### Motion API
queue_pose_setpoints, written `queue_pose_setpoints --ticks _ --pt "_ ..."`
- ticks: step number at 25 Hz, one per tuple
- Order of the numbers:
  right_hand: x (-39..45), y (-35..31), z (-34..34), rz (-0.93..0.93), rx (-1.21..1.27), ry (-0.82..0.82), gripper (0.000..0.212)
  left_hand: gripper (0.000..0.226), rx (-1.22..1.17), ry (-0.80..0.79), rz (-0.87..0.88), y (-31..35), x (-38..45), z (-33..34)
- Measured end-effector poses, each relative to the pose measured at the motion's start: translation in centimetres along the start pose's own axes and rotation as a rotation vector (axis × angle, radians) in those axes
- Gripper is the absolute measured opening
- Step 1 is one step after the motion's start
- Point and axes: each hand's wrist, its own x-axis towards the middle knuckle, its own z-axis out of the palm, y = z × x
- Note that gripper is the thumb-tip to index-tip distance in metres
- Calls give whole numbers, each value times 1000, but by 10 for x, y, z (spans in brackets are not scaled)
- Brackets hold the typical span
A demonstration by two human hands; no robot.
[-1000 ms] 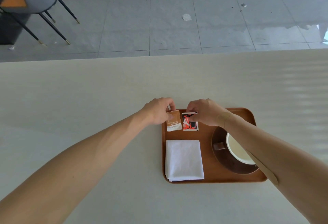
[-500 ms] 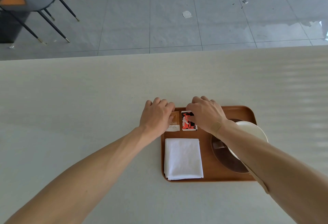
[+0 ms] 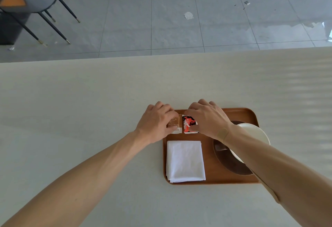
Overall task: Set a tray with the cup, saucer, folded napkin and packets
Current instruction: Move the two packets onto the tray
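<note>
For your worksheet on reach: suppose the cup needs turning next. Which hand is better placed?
Probably the right hand. It rests on the red packet, and its forearm already crosses the cup. The left hand lies on the brown packet at the tray's opposite side.

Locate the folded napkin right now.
Head view: the folded napkin lies flat in the near-left part of the tray, just below both packets and left of the saucer.
</note>
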Motion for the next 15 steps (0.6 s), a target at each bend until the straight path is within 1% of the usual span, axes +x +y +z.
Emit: queue_pose_setpoints --ticks 2,4,9,15 --pt "0 -1 1 -3 -36 -21 46 42 42 -48 26 -1 -1 1" --pt "1 -1 3 17 -49 -26 48 45 67 -55 2 -1 -2 3" --pt "0 -3 8 31 -43 -44 50 46 67 -49 -62 1 -7 8" --pt "0 -4 9 54 -44 -52 51 46 90 -48 -67 1 -9 9"
